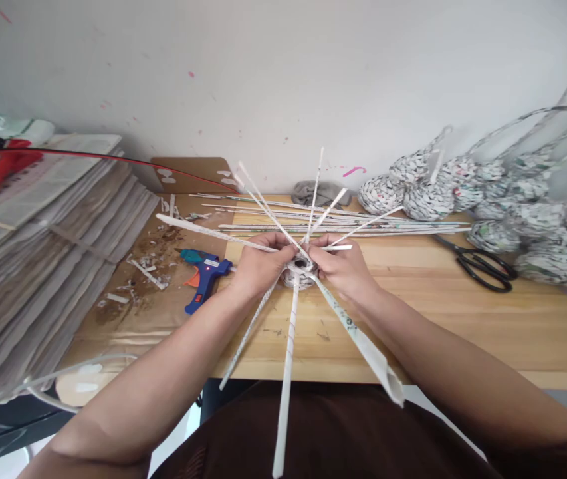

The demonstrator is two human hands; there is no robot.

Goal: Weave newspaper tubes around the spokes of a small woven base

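Observation:
Between my two hands is a small woven paper piece (299, 278), round with a dark hole at its top. Rolled paper strips (288, 346) stick out from it on all sides like spokes. My left hand (262, 263) is closed on its left rim, thumb and fingers pinching at the base of the strips. On the right rim my right hand (340, 266) is closed in the same way. A wider, loosely rolled strip (363, 339) runs from the piece toward my body. The finger pads are partly hidden by the strips.
A blue glue gun (208, 278) lies left of my hands, near paper scraps (148, 273). Loose paper rods (363, 226) lie behind. Black scissors (485, 268) and several woven paper balls (427, 196) are at the right. Stacked newspapers (64, 266) stand at the left.

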